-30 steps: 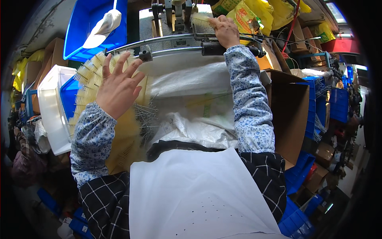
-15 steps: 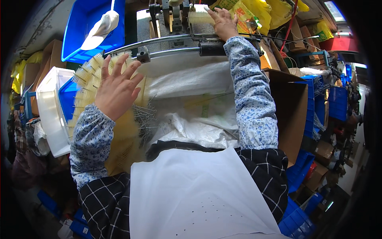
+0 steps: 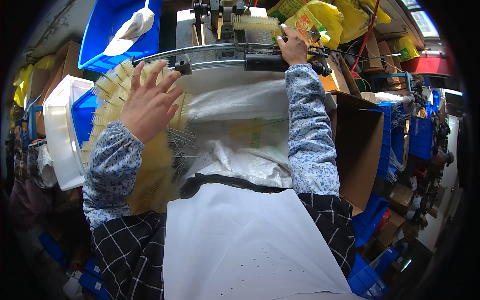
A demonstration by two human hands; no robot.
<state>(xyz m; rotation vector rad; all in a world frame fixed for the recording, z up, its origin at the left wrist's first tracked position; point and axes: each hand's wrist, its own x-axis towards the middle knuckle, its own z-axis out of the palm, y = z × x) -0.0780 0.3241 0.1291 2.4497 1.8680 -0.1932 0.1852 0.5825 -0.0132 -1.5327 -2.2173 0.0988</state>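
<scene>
My left hand (image 3: pixel 149 104) rests with spread fingers on a pile of pale-yellow bristle brushes (image 3: pixel 107 112) with twisted wire stems. Their looped wire ends (image 3: pixel 181 140) stick out to the right of the pile. Ahead, a single cylindrical pale-bristled brush (image 3: pixel 255 23) lies level at the metal machine (image 3: pixel 215 25). My right hand (image 3: pixel 294 47) is at that brush's right end, above a black roller-like grip (image 3: pixel 265 63) on a metal bar. Its fingers are curled in, and whatever they hold is hidden.
A blue bin (image 3: pixel 95 62) with a white cap (image 3: pixel 132 31) stands at the far left, a white tub (image 3: pixel 62 130) nearer. Yellow plastic bags (image 3: pixel 322 20) lie at the far right. An open cardboard box (image 3: pixel 357 145) flanks my right arm. White plastic sheeting (image 3: pixel 240 100) covers the middle.
My right hand has moved from on top of the single brush to its right end, nearer me, and its fingers have curled in. My left hand stays on the pile.
</scene>
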